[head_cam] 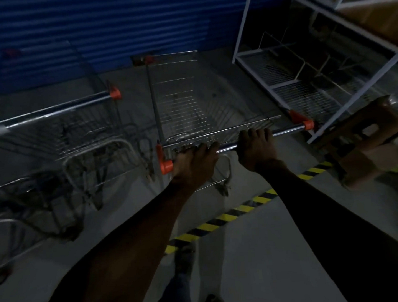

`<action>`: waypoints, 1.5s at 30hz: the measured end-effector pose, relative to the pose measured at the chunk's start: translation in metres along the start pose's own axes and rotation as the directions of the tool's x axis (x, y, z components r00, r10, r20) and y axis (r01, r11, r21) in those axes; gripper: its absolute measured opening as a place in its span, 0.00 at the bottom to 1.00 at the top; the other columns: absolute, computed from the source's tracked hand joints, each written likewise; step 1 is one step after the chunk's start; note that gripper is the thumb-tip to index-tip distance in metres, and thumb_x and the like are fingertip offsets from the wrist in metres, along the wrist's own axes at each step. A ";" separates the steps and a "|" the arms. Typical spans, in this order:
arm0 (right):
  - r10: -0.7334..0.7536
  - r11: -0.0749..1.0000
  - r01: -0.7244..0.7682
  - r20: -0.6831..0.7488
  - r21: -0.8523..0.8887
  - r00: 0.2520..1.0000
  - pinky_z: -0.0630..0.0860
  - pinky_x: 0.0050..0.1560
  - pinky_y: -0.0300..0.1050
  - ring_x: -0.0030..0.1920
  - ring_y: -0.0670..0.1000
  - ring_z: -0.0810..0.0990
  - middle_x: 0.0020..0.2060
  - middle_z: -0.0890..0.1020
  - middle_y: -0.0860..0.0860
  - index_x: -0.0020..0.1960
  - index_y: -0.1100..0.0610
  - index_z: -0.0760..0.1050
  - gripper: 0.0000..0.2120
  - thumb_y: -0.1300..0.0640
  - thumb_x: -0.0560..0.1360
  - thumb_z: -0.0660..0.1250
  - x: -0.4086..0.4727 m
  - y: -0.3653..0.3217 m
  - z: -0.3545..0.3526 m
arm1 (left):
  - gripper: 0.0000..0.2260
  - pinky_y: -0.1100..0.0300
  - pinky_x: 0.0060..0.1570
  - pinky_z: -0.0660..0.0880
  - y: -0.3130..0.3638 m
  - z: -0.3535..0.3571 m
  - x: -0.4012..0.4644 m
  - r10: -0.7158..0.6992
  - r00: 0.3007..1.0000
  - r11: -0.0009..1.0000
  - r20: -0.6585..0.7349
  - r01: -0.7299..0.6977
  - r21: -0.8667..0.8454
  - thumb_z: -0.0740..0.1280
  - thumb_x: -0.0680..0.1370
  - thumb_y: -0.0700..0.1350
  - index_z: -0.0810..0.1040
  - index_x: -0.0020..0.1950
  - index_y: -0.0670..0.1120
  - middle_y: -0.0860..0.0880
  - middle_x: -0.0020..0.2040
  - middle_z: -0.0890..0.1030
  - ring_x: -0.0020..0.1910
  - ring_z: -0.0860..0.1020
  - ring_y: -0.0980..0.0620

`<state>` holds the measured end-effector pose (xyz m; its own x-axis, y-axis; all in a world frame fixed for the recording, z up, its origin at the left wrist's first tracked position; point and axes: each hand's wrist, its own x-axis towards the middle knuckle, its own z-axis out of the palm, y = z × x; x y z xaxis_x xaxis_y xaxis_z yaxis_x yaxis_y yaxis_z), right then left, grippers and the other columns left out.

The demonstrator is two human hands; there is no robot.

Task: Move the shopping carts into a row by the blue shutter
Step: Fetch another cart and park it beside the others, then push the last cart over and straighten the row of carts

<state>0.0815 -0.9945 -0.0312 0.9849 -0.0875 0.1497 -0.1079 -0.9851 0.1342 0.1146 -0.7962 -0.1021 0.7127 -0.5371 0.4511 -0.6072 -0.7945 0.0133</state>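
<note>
A wire shopping cart with orange corner caps stands in front of me, its nose toward the blue shutter. My left hand and my right hand are both closed around its chrome handle bar. A second cart stands to its left, also pointing at the shutter, with its handle level with mine. Part of another cart frame shows at the far left edge, blurred.
A white metal rack with wire shelves stands close on the right of my cart. Cardboard boxes sit at the right. A yellow-and-black striped line crosses the grey floor under my arms. My shoe is below.
</note>
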 end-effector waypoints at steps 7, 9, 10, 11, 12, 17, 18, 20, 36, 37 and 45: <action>0.040 0.993 -0.036 -0.025 0.116 0.999 0.67 0.58 0.60 0.56 0.64 0.72 0.54 0.75 0.60 0.58 0.59 0.73 0.22 0.52 0.66 0.60 0.054 -0.012 -0.008 | 0.19 0.51 0.41 0.79 -0.037 -0.013 0.055 0.008 0.992 0.999 -0.126 -0.013 -0.039 0.71 0.72 0.50 0.76 0.61 0.49 0.47 0.47 0.84 0.41 0.83 0.44; 0.141 0.978 -0.128 -0.071 0.167 0.987 0.69 0.52 0.57 0.56 0.63 0.71 0.56 0.73 0.59 0.60 0.58 0.72 0.22 0.53 0.68 0.63 0.043 -0.017 -0.010 | 0.21 0.47 0.47 0.77 -0.050 0.000 0.064 0.025 0.998 0.999 0.052 -0.023 -0.026 0.68 0.73 0.49 0.70 0.65 0.47 0.46 0.53 0.82 0.48 0.81 0.42; 0.175 0.969 -0.159 -0.067 0.190 0.982 0.70 0.49 0.56 0.55 0.62 0.70 0.57 0.73 0.59 0.61 0.58 0.71 0.22 0.54 0.68 0.65 0.034 -0.018 -0.007 | 0.21 0.44 0.52 0.74 -0.055 0.005 0.069 0.025 0.986 1.000 0.165 -0.024 -0.007 0.63 0.76 0.49 0.66 0.67 0.46 0.45 0.56 0.80 0.53 0.79 0.40; 0.193 0.960 -0.181 -0.038 0.215 0.980 0.71 0.48 0.56 0.55 0.62 0.70 0.57 0.72 0.59 0.61 0.58 0.71 0.21 0.54 0.70 0.66 0.021 -0.018 -0.002 | 0.21 0.41 0.56 0.71 -0.059 0.009 0.076 0.036 0.971 0.999 0.235 -0.037 0.002 0.57 0.78 0.49 0.63 0.69 0.45 0.44 0.60 0.78 0.58 0.76 0.40; 0.199 0.953 -0.196 0.014 0.232 0.980 0.72 0.47 0.56 0.55 0.62 0.70 0.58 0.72 0.59 0.62 0.58 0.71 0.20 0.54 0.71 0.66 0.007 -0.017 0.004 | 0.22 0.39 0.61 0.66 -0.061 0.008 0.082 0.038 0.955 0.999 0.294 -0.047 0.025 0.51 0.77 0.50 0.61 0.70 0.45 0.43 0.63 0.75 0.61 0.73 0.39; 0.239 0.912 -0.320 0.301 0.256 0.923 0.73 0.52 0.54 0.58 0.61 0.70 0.58 0.73 0.57 0.62 0.57 0.70 0.15 0.53 0.77 0.61 -0.064 -0.009 0.027 | 0.23 0.35 0.68 0.56 -0.041 -0.019 0.086 0.049 0.992 0.985 0.118 -0.067 0.160 0.54 0.77 0.46 0.65 0.72 0.46 0.45 0.70 0.69 0.67 0.68 0.40; 0.255 0.899 -0.347 0.327 0.266 0.910 0.73 0.52 0.54 0.59 0.61 0.70 0.58 0.74 0.57 0.62 0.57 0.70 0.14 0.53 0.78 0.60 -0.077 -0.007 0.029 | 0.22 0.35 0.68 0.56 -0.032 -0.026 0.083 0.056 0.992 0.982 0.110 -0.075 0.174 0.53 0.77 0.45 0.65 0.72 0.46 0.44 0.70 0.69 0.67 0.67 0.39; 0.284 0.875 -0.392 0.356 0.284 0.890 0.74 0.51 0.55 0.58 0.61 0.71 0.57 0.74 0.57 0.60 0.58 0.70 0.13 0.54 0.79 0.59 -0.105 -0.002 0.029 | 0.23 0.34 0.68 0.56 -0.013 -0.024 0.078 0.098 0.988 0.985 0.120 -0.113 0.128 0.53 0.76 0.44 0.68 0.71 0.46 0.43 0.71 0.68 0.69 0.66 0.38; 0.737 0.493 -0.833 0.388 0.249 0.553 0.75 0.52 0.54 0.57 0.60 0.73 0.58 0.76 0.57 0.63 0.57 0.70 0.16 0.50 0.79 0.60 -0.402 0.064 0.029 | 0.16 0.38 0.60 0.64 0.250 -0.026 -0.084 0.789 0.554 0.611 0.265 -0.748 -0.257 0.57 0.76 0.46 0.76 0.61 0.47 0.43 0.65 0.72 0.63 0.70 0.39; 0.759 0.459 -0.855 0.393 0.243 0.519 0.75 0.52 0.53 0.57 0.60 0.74 0.58 0.76 0.58 0.63 0.57 0.70 0.16 0.50 0.79 0.60 -0.423 0.066 0.028 | 0.17 0.38 0.60 0.64 0.265 -0.031 -0.090 0.815 0.516 0.575 0.264 -0.775 -0.262 0.59 0.74 0.47 0.76 0.60 0.47 0.43 0.65 0.72 0.63 0.70 0.39; 0.906 0.130 -0.975 0.378 0.180 0.190 0.75 0.48 0.51 0.55 0.60 0.75 0.56 0.77 0.58 0.64 0.58 0.70 0.16 0.50 0.80 0.61 -0.575 0.097 0.022 | 0.19 0.40 0.63 0.59 0.422 -0.041 -0.121 0.959 0.174 0.240 0.222 -0.917 -0.318 0.63 0.72 0.49 0.76 0.62 0.47 0.43 0.68 0.71 0.66 0.68 0.41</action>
<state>-0.4924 -1.0429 -0.1256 0.1411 -0.9652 -0.2202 -0.9498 -0.0692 -0.3051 -0.2427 -1.0549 -0.1149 -0.3807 -0.9185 -0.1073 -0.9110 0.3924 -0.1266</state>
